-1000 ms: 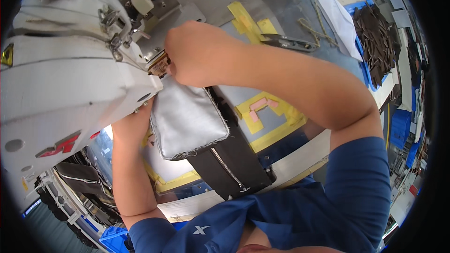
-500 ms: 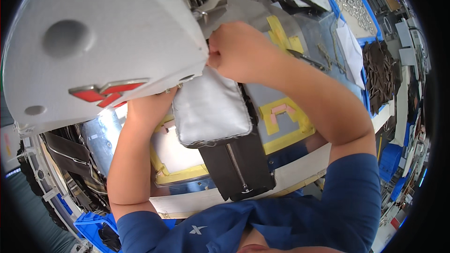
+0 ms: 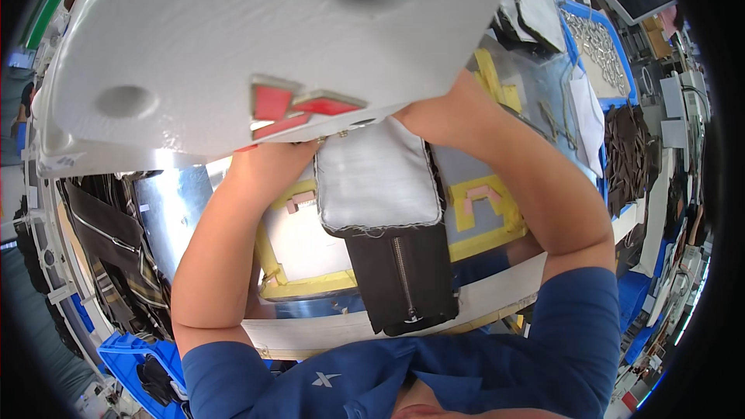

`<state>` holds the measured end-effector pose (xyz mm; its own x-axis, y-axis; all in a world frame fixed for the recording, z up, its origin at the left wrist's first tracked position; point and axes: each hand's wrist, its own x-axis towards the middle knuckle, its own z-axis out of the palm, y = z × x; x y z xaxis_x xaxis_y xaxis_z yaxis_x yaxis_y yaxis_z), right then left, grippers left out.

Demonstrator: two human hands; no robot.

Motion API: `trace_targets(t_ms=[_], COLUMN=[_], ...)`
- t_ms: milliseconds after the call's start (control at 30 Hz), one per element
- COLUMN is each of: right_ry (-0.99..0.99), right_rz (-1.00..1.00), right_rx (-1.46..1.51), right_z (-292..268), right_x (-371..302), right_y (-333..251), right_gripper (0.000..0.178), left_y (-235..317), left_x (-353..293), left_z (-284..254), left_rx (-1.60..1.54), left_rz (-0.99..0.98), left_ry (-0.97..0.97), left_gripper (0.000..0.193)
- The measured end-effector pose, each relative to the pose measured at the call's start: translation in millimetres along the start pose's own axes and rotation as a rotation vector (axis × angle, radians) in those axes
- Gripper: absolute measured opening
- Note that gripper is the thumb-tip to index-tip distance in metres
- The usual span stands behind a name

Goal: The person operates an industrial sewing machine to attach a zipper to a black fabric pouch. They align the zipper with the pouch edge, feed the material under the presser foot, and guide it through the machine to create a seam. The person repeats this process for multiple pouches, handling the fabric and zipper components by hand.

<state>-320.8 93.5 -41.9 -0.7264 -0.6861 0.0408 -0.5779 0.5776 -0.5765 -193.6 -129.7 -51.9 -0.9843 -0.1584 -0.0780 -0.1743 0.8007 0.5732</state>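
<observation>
A large white sewing machine head (image 3: 209, 39) covers much of the upper left and hides the fingers of both hands. In front of it lies a boxy bag piece: a silvery lining panel (image 3: 378, 182) with frayed, stitched edges, and a black fabric panel (image 3: 372, 264) with a metal zipper (image 3: 402, 275) that hangs over the table's front edge. My left hand (image 3: 291, 157) reaches beneath the machine head beside the panel's upper left corner. At its upper right corner is my right hand (image 3: 429, 118), only the back and wrist showing. What the fingers grip cannot be seen.
Yellow tape (image 3: 487, 209) marks the work surface on both sides. Far right stand a blue tray of metal hardware (image 3: 597, 46) and a heap of dark strips (image 3: 627, 147). More silver-lined pieces (image 3: 535, 12) lie at the back; black zippered fabric (image 3: 101, 217) hangs at left.
My view has shifted, so the machine head covers more. My right hand, earlier a visible fist beside the machine, now goes behind its edge. The bag piece sits straighter.
</observation>
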Motion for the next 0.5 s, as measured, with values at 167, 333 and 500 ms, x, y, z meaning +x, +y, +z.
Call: trace_targets(t_ms=[167,333,500], right_ry=[-0.005,0.024,0.025], right_rz=[-0.010,-0.027,-0.026], right_rx=[-0.010,-0.011,0.004], right_z=[-2,0,4], right_x=[0,-1,0], right_y=[1,3,8], right_gripper=[0.030,0.029,0.029], left_y=[-8,-11,-5], left_x=[0,1,0], left_z=[3,6,7], left_rx=[0.021,0.021,-0.005], left_rz=[0.118,0.201,0.107], left_ry=[0.063,0.098,0.090], left_gripper=[0.027,0.027,0.026])
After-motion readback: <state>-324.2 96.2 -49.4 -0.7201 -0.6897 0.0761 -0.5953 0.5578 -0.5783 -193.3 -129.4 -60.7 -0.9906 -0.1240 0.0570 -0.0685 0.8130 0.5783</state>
